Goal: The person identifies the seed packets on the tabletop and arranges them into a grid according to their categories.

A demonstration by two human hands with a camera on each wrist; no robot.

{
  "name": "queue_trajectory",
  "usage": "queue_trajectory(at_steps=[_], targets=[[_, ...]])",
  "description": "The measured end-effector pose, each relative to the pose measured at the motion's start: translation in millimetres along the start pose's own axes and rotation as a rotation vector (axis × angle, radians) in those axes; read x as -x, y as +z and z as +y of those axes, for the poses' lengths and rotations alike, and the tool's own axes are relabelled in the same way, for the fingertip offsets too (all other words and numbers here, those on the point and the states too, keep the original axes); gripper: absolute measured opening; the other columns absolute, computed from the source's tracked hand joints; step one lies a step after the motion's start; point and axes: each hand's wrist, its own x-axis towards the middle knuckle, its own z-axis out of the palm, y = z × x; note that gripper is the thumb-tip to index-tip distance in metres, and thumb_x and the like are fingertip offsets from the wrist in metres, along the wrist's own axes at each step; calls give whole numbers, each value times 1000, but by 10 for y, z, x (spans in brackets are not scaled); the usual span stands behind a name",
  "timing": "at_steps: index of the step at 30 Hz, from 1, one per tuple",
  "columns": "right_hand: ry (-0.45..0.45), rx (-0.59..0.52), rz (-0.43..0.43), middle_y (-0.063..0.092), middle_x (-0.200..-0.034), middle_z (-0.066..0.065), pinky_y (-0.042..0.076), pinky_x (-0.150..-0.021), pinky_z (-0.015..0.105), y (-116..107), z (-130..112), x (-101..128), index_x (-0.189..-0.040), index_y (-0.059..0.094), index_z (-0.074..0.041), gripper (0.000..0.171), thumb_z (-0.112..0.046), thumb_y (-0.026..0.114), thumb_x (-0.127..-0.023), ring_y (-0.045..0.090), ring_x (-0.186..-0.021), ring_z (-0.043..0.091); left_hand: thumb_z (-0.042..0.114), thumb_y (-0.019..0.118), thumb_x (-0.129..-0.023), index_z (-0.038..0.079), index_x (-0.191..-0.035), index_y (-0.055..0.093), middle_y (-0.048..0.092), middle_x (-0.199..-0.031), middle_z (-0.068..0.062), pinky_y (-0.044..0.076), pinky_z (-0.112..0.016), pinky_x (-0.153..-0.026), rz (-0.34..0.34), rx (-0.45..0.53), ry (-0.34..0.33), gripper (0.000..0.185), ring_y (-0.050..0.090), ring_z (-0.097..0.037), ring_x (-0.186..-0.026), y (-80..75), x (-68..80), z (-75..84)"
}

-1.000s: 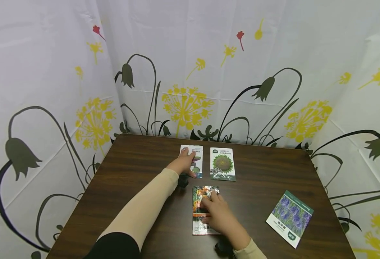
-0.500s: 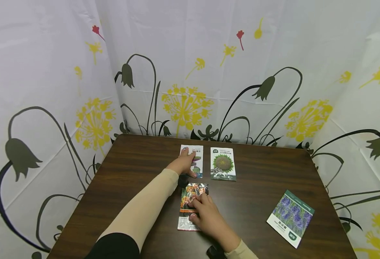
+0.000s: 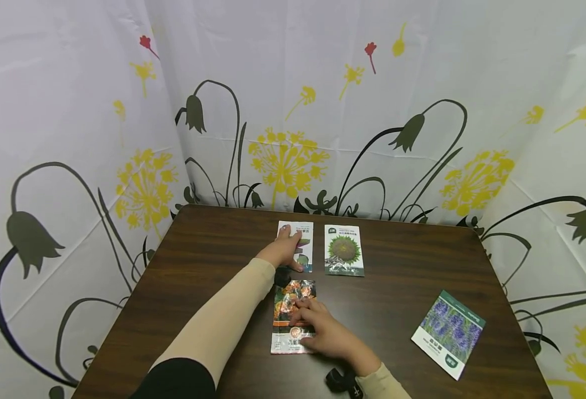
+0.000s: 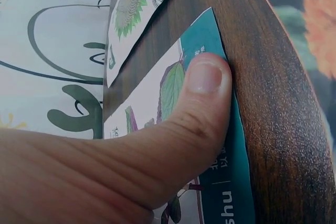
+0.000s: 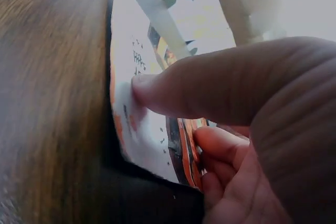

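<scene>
Left hand [image 3: 284,250]: flat on the teal packet [image 3: 297,246], fingers straight, thumb [image 4: 202,90] pressed to its lower edge – no grip; sleeve beige.
Teal packet: white face with a green leaf print and teal border, lying flat at the table's [image 3: 213,249] far middle, just left of the sunflower packet.
Orange packet [image 3: 291,316]: glossy, creased foil look; orange flowers on a dark upper half, white lower band with small print and an orange round mark; lies flat just in front of the teal packet, near the left wrist.
Right hand [image 3: 320,331]: rests on the orange packet's right side, fingers laid over it and thumb [image 5: 157,90] pressing the white band – pressing down, not closed round it.
Sunflower packet [image 3: 343,250]: one sunflower head on white, green lower strip; untouched.
Purple packet [image 3: 447,333]: purple blooms, green trim, tilted near the right front edge, well apart.
Change: the orange packet and right hand now sit further left than a second ago, when they lay below the sunflower packet; left hand has not moved.
</scene>
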Motion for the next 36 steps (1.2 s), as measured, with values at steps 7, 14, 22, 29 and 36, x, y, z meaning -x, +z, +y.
queue_trajectory(at_steps=[7, 14, 22, 29, 36], targets=[[-18, -1, -8, 44, -173, 13, 28, -129, 69, 17, 8, -9, -128, 77, -17, 38, -7, 84, -92, 35, -162, 42, 32, 98, -81, 12, -174, 28, 1, -183, -27, 21, -59, -136, 10, -5, 5, 119, 1, -44, -171, 9, 7, -21], [-14, 17, -51, 41, -176, 10, 23, -130, 72, 32, 28, -21, -140, 75, -24, 54, 1, 77, -92, 26, -167, 42, 34, 99, -80, 12, -174, 28, 2, -182, -27, 21, -60, -136, 15, -11, 11, 120, 1, -44, -171, 38, -9, -62], [10, -47, -66, 44, -175, 2, 24, -132, 69, 14, 50, -37, -144, 72, -24, 52, -5, 80, -96, 23, -170, 35, 34, 99, -80, 11, -173, 29, 4, -182, -28, 21, -60, -136, 24, -17, 15, 118, 3, -45, -171, 28, 14, -67], [-2, -229, -68, 44, -175, -3, 15, -134, 68, -52, 152, -35, -146, 70, -24, 51, -3, 75, -99, 13, -172, 29, 34, 98, -81, 13, -174, 29, 4, -183, -26, 21, -60, -136, 24, -10, 8, 118, 3, -44, -171, 31, 22, -65], [-25, -321, 7, 46, -174, 2, 13, -138, 48, -118, 205, 0, -144, 70, -18, 46, -1, 72, -101, 13, -172, 33, 35, 98, -81, 12, -174, 28, 3, -183, -26, 21, -59, -136, 20, -9, 12, 119, 1, -43, -171, 29, 2, -40]])
